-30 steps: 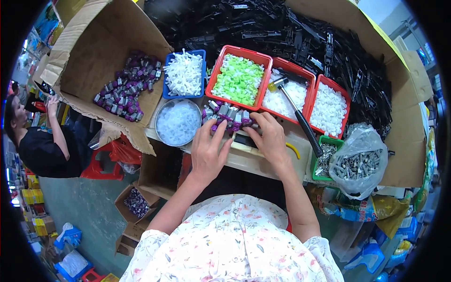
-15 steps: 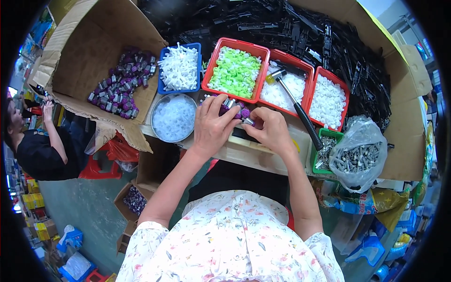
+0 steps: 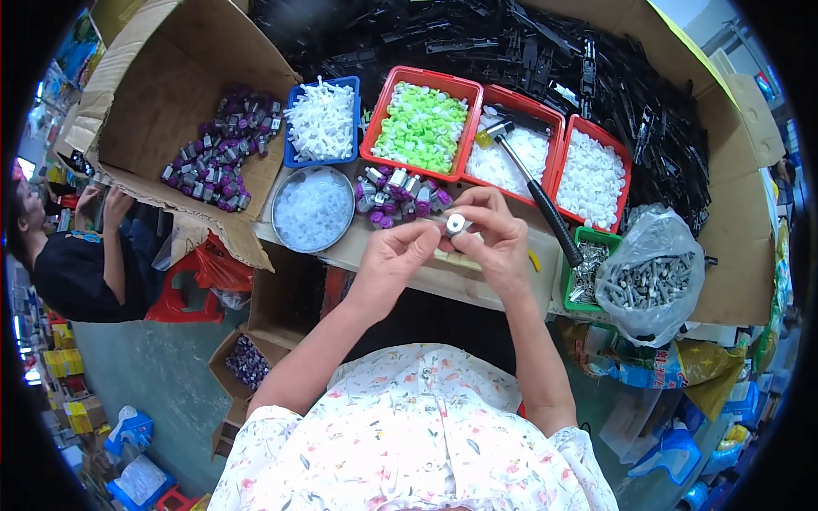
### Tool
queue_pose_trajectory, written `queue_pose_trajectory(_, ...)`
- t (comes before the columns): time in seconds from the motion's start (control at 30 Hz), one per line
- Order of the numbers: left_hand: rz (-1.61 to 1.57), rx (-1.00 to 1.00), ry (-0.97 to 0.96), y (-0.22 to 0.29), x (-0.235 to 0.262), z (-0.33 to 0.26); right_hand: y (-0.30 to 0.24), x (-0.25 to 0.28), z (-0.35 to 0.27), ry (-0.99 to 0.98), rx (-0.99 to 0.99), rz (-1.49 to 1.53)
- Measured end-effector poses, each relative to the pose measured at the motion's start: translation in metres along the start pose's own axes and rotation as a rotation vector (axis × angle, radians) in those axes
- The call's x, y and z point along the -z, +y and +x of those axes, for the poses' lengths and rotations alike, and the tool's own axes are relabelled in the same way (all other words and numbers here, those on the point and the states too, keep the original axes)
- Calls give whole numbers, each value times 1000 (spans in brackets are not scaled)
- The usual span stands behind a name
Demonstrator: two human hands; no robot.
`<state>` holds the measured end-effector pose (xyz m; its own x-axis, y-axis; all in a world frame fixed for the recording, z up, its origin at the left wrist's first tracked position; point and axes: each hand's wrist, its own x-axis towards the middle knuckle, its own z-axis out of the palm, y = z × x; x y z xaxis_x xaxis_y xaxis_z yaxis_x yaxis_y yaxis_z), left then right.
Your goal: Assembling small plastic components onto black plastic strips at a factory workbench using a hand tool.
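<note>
- The wooden surface [image 3: 477, 285] is a pale, narrow plank edge, crowded with trays, and behind it a heap of black plastic strips [image 3: 511, 51] fills a big cardboard enclosure.
- On the left, an open cardboard box [image 3: 162, 94] holds purple and silver parts [image 3: 217, 157], chunky and faceted.
- In a row behind the hands: a blue tray of white cross-shaped pieces [image 3: 321, 119], a red tray of lime-green caps [image 3: 422, 128], and two red trays of white round pieces [image 3: 588, 179].
- A hammer [image 3: 532, 187] with a black handle lies slanted across those red trays.
- A round metal dish [image 3: 313, 209] carries translucent white rings, just beside a loose pile of purple parts [image 3: 400, 194].
- The left hand [image 3: 394, 260] and right hand [image 3: 494, 238] meet above the surface's front edge, fingertips pinching one small silver-capped part [image 3: 456, 225] between them.
- At right, a clear bag of shiny metal cylinders [image 3: 652, 277] slumps next to a green tray [image 3: 588, 268].
- Below: grey-green floor, a red stool [image 3: 192, 285], and another person in black [image 3: 77, 272] at far left.
</note>
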<state>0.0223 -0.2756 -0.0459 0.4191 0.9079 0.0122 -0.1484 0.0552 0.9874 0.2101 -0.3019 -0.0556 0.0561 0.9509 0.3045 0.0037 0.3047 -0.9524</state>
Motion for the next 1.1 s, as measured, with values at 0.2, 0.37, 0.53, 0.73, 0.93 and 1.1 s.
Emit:
queue_pose_trajectory(0.2, -712, 446, -39, 0, 0, -8, -17, -8, -7, -30, 59, -171)
queue_pose_trajectory(0.37, -239, 227, 39, -11, 4, -8, -25, -6, -12, -98, 186, -625)
queue_pose_trajectory(0.53, -216, 241, 17, -13, 9, -9, -32, -12, -14, -106, 227, -767)
queue_pose_trajectory(0.73, -142, 211, 28, -16, 14, -10, -19, -12, -15, -140, 226, -793)
queue_pose_trajectory(0.93, 255, -38, 149, -12, 21, -18, -1, -16, -8, -78, 126, -795)
queue_pose_trajectory(1.1, 588, -187, 201, -19, 24, -23, 4, -18, -8, -86, 75, -862)
